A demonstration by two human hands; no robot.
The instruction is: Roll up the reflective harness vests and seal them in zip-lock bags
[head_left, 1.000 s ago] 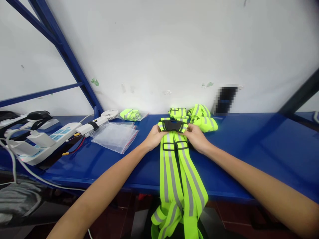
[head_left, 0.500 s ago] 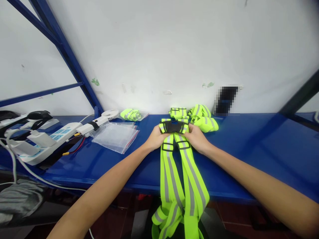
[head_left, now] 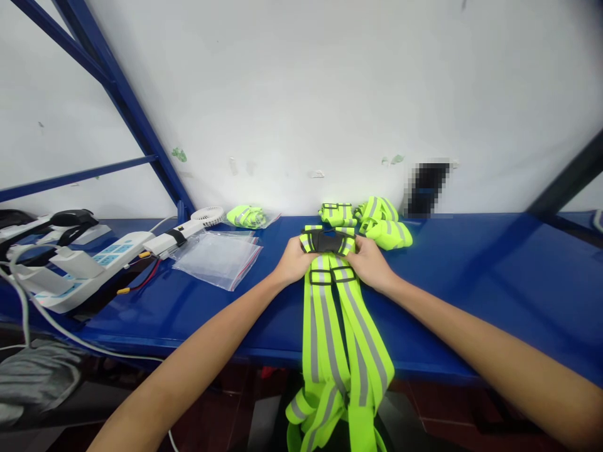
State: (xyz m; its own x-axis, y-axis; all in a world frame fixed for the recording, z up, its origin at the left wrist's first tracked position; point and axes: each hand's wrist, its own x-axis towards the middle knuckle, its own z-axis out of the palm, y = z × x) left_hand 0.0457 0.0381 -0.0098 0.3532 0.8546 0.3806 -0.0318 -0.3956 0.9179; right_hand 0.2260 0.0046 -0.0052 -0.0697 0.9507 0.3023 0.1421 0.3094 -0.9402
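Note:
A neon-yellow reflective harness with grey stripes hangs over the table's front edge, its lower straps bunched below. At its top is a black plastic buckle, joined across the belt. My left hand grips the belt left of the buckle, with the thumb pressed on it. From the right, my right hand pinches the belt the same way. Black strap adjusters sit just under the buckle. Fingers behind the belt are hidden.
Behind the hands lie folded yellow harnesses by the wall. A bagged harness, clear plastic bags, a white handheld fan and a power strip with cables occupy the left. A dark blurred rectangle leans at the wall.
Both hands keep their hold on the belt. The two upper straps with their adjusters have shifted slightly under the buckle, the left one moving a little to the right.

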